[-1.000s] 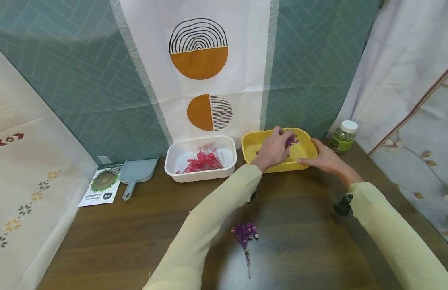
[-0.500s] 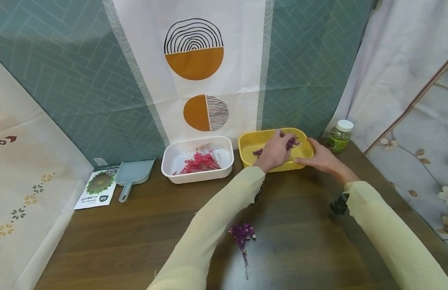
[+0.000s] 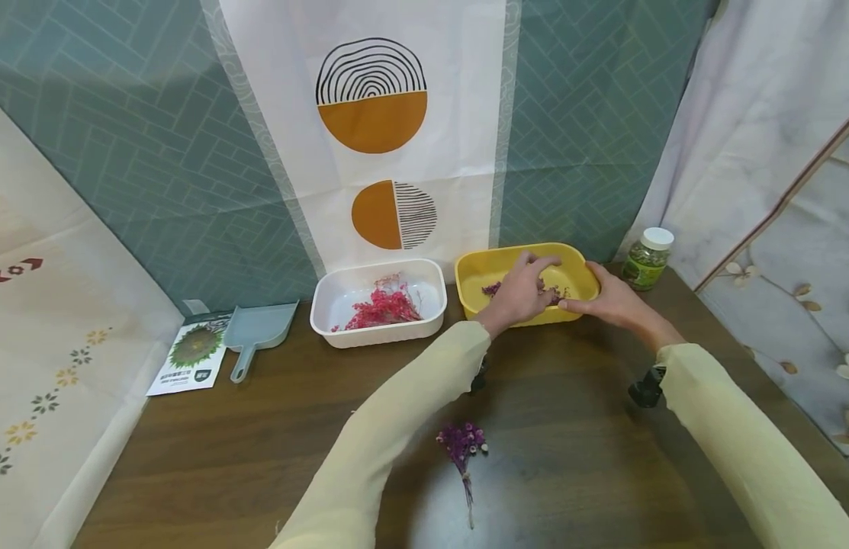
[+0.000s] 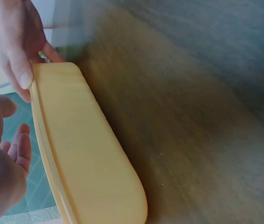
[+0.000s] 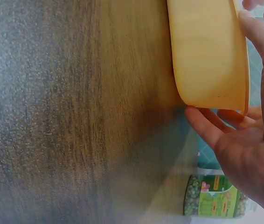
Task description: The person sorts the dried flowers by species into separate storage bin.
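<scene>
My left hand [image 3: 522, 291] hovers over the yellow basin [image 3: 480, 263], its thumb and fingers apart. In the left wrist view those fingers [image 4: 24, 148] are loosely bent and hold nothing visible. Small dried purple flowers [image 3: 556, 293] lie inside the basin, partly hidden by that hand. At the basin's right end, my right hand [image 3: 612, 301] grips the wall, thumb on the near rim and fingers round the corner, as the right wrist view shows. A tied bunch of dried purple flowers [image 3: 461, 450] lies on the table between my forearms.
Left of the basin stands a white basin [image 3: 321, 313] with dried red flowers [image 3: 386, 305]. A grey dustpan [image 3: 259, 324] partly covers a seed packet [image 3: 191, 358]. A white-lidded jar [image 3: 647, 259] stands at the right. A cloth backdrop [image 3: 568, 152] hangs behind.
The purple flowers at my left fingertips now lie lower in the yellow basin, and those fingers have spread. My right hand keeps its grip on the basin. The camera view shifted slightly.
</scene>
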`<state>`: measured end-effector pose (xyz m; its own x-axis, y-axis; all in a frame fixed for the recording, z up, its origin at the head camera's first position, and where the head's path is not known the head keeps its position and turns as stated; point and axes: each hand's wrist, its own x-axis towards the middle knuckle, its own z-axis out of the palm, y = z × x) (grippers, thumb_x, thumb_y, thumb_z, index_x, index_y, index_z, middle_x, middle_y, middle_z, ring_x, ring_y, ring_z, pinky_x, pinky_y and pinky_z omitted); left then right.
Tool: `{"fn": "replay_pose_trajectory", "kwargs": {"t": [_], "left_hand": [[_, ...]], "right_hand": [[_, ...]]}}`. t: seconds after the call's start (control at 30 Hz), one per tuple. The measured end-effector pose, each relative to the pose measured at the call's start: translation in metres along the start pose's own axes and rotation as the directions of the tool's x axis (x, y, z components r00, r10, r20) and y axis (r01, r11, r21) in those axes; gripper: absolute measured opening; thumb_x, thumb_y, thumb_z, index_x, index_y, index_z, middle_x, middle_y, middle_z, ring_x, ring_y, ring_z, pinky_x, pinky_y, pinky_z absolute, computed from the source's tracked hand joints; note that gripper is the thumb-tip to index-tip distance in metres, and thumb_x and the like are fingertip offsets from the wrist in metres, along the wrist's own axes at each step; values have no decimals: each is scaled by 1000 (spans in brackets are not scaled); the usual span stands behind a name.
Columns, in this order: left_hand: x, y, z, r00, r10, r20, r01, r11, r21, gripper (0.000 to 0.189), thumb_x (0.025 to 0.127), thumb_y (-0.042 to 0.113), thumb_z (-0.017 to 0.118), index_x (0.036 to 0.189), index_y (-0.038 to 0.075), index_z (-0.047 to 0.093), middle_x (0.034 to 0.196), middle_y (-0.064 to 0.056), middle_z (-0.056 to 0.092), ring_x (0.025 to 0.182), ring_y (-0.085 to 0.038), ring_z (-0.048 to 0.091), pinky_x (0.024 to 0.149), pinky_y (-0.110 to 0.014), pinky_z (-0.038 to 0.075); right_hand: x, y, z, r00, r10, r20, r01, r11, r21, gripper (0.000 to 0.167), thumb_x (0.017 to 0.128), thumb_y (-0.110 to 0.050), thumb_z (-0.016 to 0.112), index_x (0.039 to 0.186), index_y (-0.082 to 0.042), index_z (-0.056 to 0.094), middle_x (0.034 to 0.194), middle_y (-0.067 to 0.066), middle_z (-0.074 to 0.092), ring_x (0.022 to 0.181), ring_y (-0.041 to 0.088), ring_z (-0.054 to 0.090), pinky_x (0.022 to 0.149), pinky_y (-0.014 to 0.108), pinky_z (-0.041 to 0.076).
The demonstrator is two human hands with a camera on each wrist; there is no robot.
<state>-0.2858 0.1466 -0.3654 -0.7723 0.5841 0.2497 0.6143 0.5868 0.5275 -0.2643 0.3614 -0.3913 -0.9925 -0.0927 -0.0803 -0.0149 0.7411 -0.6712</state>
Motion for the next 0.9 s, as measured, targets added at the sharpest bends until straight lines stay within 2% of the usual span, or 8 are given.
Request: {"fn": "replay_pose_trajectory", "kwargs": {"t": [0.17,0.43,0.53,0.63,0.77,0.9], "left_hand": [[-16,-4,-8,999,2,-48,-6,996,-86,53,91,10,72,140,15,55,127,-11,47,85,-8,60,71,-14,46],[-53,-2,-19,998,3,-63,-16,977,-212,55,89,8,76,140,12,55,117,-11,49,82,-8,63,73,-12,47],[-71,-3,-22,998,18,-61,-31,974,-223,56,88,8,77,139,12,56,118,-11,51,77,-4,63,71,-12,48],[-92,-5,-24,998,23,-60,-36,974,-225,55,88,9,77,138,11,56,118,-14,53,75,-3,62,69,-13,49],[-117,-7,-28,996,30,-88,-48,975,-215,55,87,8,78,137,8,55,114,-15,55,76,-7,65,71,-14,50],[-141,-5,-34,991,18,-134,-41,984,-174,56,85,8,79,136,7,56,111,-15,56,78,-15,69,74,-17,50]], "right_hand": [[0,-1,0,1000,1,-2,-1,1000,-15,118,84,-59,73,157,5,6,149,36,30,124,47,42,105,64,34],[-3,-3,-1,1000,-1,-2,1,1000,-13,116,85,-56,74,156,6,6,147,36,33,122,47,44,106,64,33],[-3,-3,-1,1000,1,-2,-1,1000,-10,113,86,-53,73,157,5,7,144,35,36,120,46,45,105,64,34],[-3,-4,-1,1000,10,0,-10,1000,-15,113,87,-52,73,157,6,6,147,37,33,124,48,43,106,64,32],[-2,-4,-1,999,31,8,-30,999,-17,116,87,-54,72,156,6,1,152,39,23,132,52,34,108,66,26],[-2,-4,-1,999,43,20,-43,999,-6,119,86,-56,72,156,5,-2,153,39,20,135,53,30,108,67,25]]}}
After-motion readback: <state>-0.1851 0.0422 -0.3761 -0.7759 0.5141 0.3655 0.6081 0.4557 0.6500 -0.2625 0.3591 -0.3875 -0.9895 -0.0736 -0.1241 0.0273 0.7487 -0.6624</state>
